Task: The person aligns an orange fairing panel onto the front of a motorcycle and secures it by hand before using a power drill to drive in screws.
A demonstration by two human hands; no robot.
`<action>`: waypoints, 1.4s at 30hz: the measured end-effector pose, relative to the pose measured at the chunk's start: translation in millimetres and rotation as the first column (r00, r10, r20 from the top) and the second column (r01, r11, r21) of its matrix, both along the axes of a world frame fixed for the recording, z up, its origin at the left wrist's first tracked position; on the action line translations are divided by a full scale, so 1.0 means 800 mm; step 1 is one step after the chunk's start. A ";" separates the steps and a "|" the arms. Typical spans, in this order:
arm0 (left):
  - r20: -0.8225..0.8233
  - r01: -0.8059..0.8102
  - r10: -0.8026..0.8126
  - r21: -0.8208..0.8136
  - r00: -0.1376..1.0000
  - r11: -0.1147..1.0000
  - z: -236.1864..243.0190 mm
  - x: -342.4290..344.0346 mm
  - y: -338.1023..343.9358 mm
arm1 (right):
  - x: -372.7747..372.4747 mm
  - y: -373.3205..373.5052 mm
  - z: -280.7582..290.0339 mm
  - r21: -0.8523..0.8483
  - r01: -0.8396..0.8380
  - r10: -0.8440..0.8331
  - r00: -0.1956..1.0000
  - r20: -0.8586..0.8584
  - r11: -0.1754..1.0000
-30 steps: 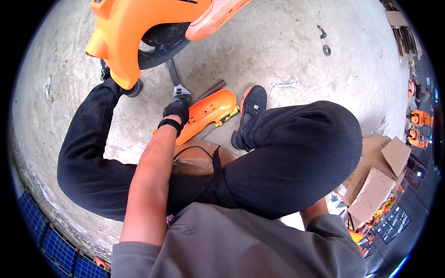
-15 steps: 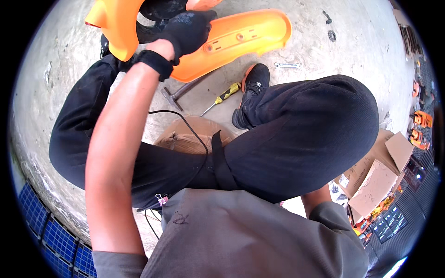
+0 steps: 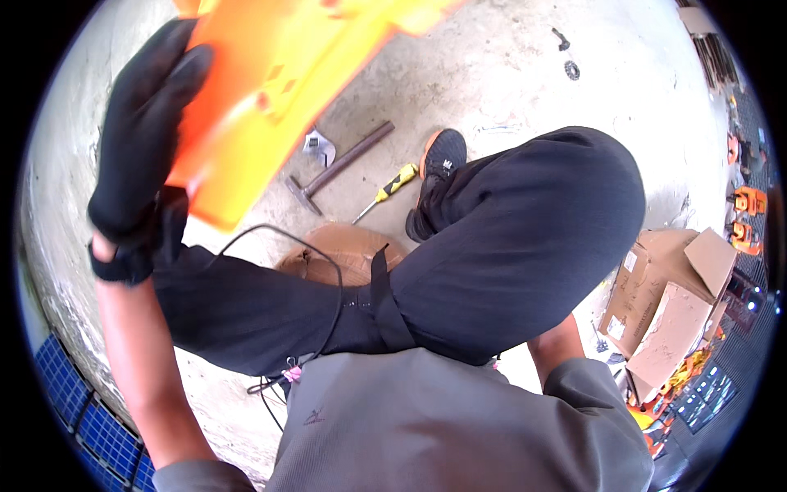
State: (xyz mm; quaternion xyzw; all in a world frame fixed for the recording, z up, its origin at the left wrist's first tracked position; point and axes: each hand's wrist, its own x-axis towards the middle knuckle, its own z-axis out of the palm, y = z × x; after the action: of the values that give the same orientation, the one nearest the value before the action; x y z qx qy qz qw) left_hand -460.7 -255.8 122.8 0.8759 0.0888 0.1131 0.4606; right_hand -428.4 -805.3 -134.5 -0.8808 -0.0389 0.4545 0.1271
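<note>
My left hand (image 3: 147, 139), in a black glove, is at the upper left, closed on the edge of an orange plastic fender (image 3: 279, 98). The fender is tilted, blurred by motion, and runs out of the top of the picture. Slots and a hole show on its face. My right forearm (image 3: 557, 348) passes down beside my right thigh, and the right hand is hidden. On the floor below the fender lie a hammer (image 3: 352, 157), an adjustable wrench (image 3: 319, 147) and a yellow-handled screwdriver (image 3: 397, 184).
A round cardboard-brown seat (image 3: 344, 246) is under me; a black cable (image 3: 334, 271) crosses my left leg. An open carton (image 3: 668, 328) stands at the right. A toothed ring (image 3: 571, 70) and a small black part (image 3: 560, 38) lie farther off. Blue crates (image 3: 61, 377) line the left.
My left hand has moved left and down toward me, bringing the fender closer and turning it. The adjustable wrench and the hammer's handle have come into sight.
</note>
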 end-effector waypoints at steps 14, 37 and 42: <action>0.025 -0.235 0.239 -0.111 0.971 0.966 0.049 -0.103 0.002 | 0.070 0.044 -0.085 -0.047 -0.306 0.309 0.943 0.125 0.951; -0.150 -0.157 0.277 0.537 0.949 0.829 0.024 -0.065 -0.054 | 0.066 0.067 -0.029 0.156 0.320 -0.337 0.936 0.097 0.934; -0.063 -0.104 0.159 0.519 0.985 0.848 0.034 -0.051 -0.076 | 0.061 0.057 -0.034 0.157 0.321 -0.335 0.939 0.073 0.934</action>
State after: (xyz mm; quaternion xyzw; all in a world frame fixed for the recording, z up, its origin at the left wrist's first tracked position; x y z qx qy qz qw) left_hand -501.9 -316.4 150.3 0.9634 0.1391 0.1182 0.1962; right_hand -379.4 -759.8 -161.5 -0.8847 0.0699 0.3791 0.2620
